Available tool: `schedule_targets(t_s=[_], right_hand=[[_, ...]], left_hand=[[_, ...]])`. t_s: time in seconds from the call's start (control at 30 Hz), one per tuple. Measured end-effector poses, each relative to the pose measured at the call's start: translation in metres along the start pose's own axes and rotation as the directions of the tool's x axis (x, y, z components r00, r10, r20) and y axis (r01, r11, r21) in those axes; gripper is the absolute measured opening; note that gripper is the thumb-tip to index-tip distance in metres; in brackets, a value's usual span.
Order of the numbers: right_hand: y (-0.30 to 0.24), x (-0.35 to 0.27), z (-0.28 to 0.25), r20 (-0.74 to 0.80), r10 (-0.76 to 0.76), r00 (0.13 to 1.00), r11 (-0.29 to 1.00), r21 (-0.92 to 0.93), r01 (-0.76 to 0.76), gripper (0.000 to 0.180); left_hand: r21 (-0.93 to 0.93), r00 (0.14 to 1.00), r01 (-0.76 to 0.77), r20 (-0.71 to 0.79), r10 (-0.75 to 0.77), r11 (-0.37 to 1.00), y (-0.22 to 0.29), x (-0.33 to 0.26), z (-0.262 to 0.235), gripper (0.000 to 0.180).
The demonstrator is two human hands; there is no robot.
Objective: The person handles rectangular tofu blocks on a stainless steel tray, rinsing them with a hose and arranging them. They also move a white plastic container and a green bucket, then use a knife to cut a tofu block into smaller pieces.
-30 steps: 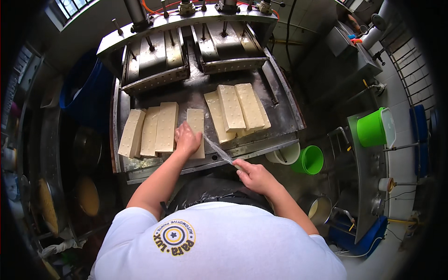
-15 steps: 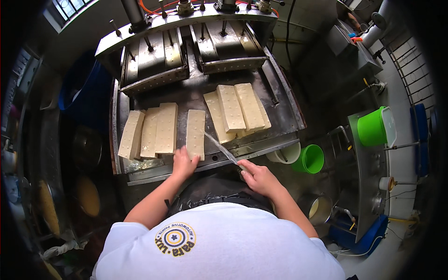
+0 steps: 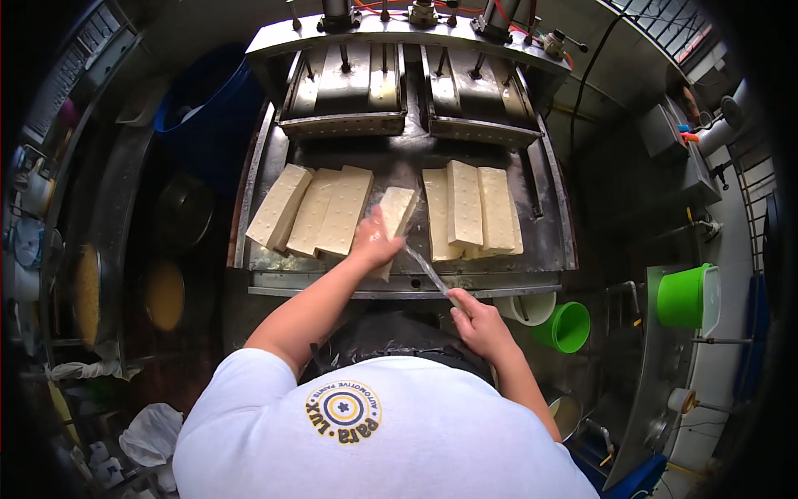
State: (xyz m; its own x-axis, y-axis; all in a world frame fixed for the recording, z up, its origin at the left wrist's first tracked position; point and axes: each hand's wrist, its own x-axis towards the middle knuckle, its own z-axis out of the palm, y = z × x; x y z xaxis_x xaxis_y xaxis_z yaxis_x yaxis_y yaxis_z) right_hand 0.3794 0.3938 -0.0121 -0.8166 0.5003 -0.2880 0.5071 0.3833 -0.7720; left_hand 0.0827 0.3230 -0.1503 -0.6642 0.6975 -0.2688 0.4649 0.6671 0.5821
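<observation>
A long pale cream block [image 3: 399, 205], like cheese or tofu, lies in the middle of the metal table. My left hand [image 3: 376, 241] grips its near part and partly covers it; a strip of it shows below the hand. In my right hand [image 3: 480, 320] is the handle of a long knife [image 3: 428, 268], its blade pointing up and left. The blade's tip reaches the block's lower right side by my left fingers. Bumpy blocks of the same kind lie in a left group [image 3: 345, 212] and a partly stacked right group [image 3: 467, 204].
Two perforated metal moulds [image 3: 342, 126] stand at the table's far side beneath a press frame [image 3: 374, 37]. A raised rim [image 3: 357, 284] edges the table's near side. Green buckets [image 3: 569, 327] are to the right, and a blue barrel [image 3: 195, 108] is at the far left.
The view has shifted, so the table sits further right. My left hand has moved forward along the middle block, which now looks tilted. The knife remains in my right hand.
</observation>
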Motion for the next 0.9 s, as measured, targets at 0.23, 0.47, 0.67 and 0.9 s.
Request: schedule_targets(t_s=[0.23,0.47,0.67,0.9], right_hand=[[0.005,0.005,0.003,-0.010,-0.080,0.997,0.997,0.022,0.080,0.035],[0.019,-0.005,0.002,-0.272,-0.107,0.956,0.993,-0.070,0.091,0.033],[0.031,-0.025,-0.022,-0.426,0.167,0.889,0.980,-0.026,-0.197,0.031],[0.032,-0.043,-0.022,-0.446,0.188,0.875,0.979,0.011,-0.204,0.032]], left_hand=[[0.266,0.936,-0.027,-0.333,0.118,0.964,-0.051,-0.023,-0.101,0.092],[0.232,0.914,-0.173,-0.323,0.244,0.957,-0.036,-0.009,-0.053,0.069],[-0.227,0.971,-0.240,-0.073,0.229,0.944,0.110,0.019,0.063,0.088],[-0.716,0.953,0.260,0.299,-0.052,0.648,0.137,0.060,0.091,0.057]])
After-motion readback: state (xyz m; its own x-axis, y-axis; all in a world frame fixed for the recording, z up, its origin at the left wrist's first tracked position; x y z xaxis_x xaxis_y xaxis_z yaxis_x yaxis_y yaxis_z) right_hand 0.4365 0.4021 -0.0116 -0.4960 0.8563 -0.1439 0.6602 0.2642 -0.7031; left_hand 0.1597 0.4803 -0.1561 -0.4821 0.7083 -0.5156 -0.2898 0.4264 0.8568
